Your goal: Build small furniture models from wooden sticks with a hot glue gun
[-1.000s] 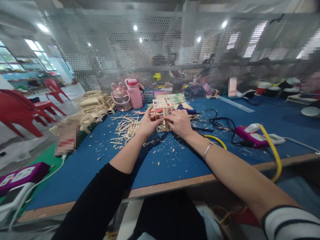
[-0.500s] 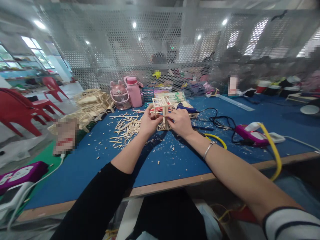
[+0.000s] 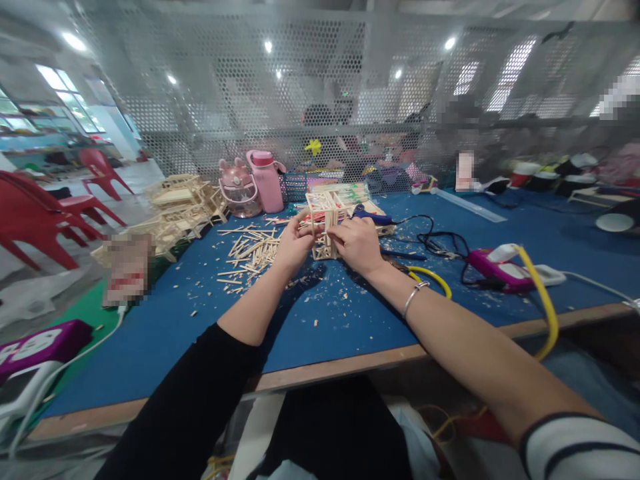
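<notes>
Upright on the work surface stands a small box-shaped frame of thin wooden sticks [image 3: 320, 204], with my hands on either side. My left hand [image 3: 293, 247] grips its left side, fingers curled at the posts. At the right post, the closed fingertips of my right hand [image 3: 359, 245] are pinched against the frame; whether a loose stick is between them is hidden. Just behind my right hand lies a blue glue gun [image 3: 376, 217] with a black cord. Loose wooden sticks [image 3: 254, 255] are heaped left of my left hand.
Assembled wooden stick pieces [image 3: 183, 200] are stacked at the left edge. A pink bottle [image 3: 269, 183] and a clear pink jug [image 3: 239, 190] stand at the back. Rightward are a purple power strip [image 3: 503, 270], a yellow cable [image 3: 537, 293] and a clear ruler [image 3: 470, 205]. Perforated mesh [image 3: 250, 100] rises behind.
My left thumb has drawn back a little from the front of the frame, and the two hands are slightly farther apart. The frame remains in nearly the same place.
</notes>
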`<state>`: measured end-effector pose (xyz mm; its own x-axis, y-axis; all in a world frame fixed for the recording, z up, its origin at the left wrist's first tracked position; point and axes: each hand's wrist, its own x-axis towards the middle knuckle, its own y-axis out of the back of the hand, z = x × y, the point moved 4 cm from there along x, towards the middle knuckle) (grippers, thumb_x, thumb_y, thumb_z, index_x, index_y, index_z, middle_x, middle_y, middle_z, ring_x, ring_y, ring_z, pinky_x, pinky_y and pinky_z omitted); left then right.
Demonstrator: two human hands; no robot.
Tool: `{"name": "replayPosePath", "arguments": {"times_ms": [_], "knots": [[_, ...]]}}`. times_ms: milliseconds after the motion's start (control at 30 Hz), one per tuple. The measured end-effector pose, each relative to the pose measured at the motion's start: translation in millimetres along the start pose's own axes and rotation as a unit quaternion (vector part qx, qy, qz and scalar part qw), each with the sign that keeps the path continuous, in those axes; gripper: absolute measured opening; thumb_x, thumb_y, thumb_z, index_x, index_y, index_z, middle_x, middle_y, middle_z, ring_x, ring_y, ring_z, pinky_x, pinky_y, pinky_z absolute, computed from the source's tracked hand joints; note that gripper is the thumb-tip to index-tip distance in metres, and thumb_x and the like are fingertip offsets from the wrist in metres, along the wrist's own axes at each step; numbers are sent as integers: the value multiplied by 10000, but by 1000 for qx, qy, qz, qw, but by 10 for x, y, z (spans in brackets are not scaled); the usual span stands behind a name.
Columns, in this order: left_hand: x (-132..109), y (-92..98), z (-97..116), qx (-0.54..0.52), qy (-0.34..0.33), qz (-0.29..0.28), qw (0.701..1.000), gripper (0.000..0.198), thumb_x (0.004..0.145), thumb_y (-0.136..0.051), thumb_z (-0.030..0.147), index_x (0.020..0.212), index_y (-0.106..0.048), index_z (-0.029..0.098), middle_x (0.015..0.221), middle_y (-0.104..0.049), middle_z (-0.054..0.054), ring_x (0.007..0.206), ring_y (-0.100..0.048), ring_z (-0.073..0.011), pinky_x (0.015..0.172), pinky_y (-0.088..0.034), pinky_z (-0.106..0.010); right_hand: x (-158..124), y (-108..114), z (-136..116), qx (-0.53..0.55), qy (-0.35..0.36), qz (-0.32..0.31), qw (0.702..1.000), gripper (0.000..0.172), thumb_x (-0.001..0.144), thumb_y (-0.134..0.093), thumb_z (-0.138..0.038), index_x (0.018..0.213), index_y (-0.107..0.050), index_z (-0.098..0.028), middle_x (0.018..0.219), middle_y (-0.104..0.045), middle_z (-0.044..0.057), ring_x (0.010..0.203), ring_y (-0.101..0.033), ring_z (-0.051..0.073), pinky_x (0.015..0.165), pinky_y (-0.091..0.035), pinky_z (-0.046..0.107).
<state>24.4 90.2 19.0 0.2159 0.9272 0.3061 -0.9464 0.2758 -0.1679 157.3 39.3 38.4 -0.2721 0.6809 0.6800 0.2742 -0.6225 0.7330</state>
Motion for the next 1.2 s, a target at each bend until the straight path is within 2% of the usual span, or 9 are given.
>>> {"name": "replayPosePath", "arguments": {"times_ms": [133, 333, 500, 800, 1000, 1067, 1133, 1200], "knots": [[-28, 8, -2, 8, 11, 0, 1000, 740, 572, -551, 23, 1286, -399, 143, 815, -686, -37, 783, -639, -146, 793, -467, -315, -10, -20, 38, 21, -16, 15, 1000, 290, 919, -407, -335, 971, -679, -248, 867, -643, 49, 855, -467, 198, 746, -224, 326], [-61, -23, 21, 41, -4, -2, 999, 706, 595, -661, 79, 1256, -421, 142, 770, -679, -13, 796, -638, -142, 796, -453, -293, -9, -53, 55, 19, -25, 6, 999, 306, 923, -401, -349, 962, -689, -252, 863, -640, 54, 835, -469, 192, 725, -224, 321], [-34, -3, -13, 23, -3, 3, 1000, 707, 578, -688, 75, 1237, -441, 140, 750, -666, -1, 752, -628, -126, 759, -451, -272, -13, -60, 74, 27, -26, 41, 998, 246, 895, -470, -337, 912, -702, -258, 811, -642, 40, 793, -463, 188, 691, -215, 322], [-26, 2, -35, 14, 0, 5, 1000, 678, 583, -702, 101, 1214, -460, 146, 747, -658, 5, 706, -606, -106, 735, -450, -263, -27, -73, 89, 43, -22, 53, 997, 222, 886, -485, -309, 918, -693, -237, 828, -651, 44, 808, -478, 194, 709, -239, 326], [-7, -2, -46, 38, -12, -2, 999, 642, 590, -655, 68, 1197, -460, 142, 787, -645, -9, 753, -600, -117, 741, -452, -268, -20, -91, 92, 58, -25, 57, 996, 218, 881, -487, -296, 896, -689, -215, 821, -656, 50, 810, -499, 197, 713, -257, 328], [3, 44, -23, 63, -42, 25, 997, 591, 581, -612, 37, 1150, -496, 144, 857, -640, -30, 805, -594, -131, 758, -456, -277, -19, -66, 92, 74, -29, 66, 995, 221, 885, -478, -290, 899, -682, -204, 834, -660, 56, 820, -509, 198, 727, -272, 328], [-35, 120, 63, 115, -100, 101, 983, 506, 578, -577, 21, 1068, -549, 142, 910, -626, -43, 839, -578, -136, 782, -453, -280, -22, -11, 86, 108, -35, 80, 990, 224, 888, -469, -287, 906, -671, -192, 863, -662, 63, 848, -521, 200, 758, -290, 330], [-145, 161, 195, 174, -157, 179, 955, 397, 607, -565, 39, 989, -595, 139, 900, -616, -40, 827, -559, -131, 797, -446, -277, -32, 55, 73, 180, -48, 92, 978, 215, 882, -472, -293, 902, -658, -186, 881, -656, 62, 874, -529, 199, 786, -313, 328]]}}
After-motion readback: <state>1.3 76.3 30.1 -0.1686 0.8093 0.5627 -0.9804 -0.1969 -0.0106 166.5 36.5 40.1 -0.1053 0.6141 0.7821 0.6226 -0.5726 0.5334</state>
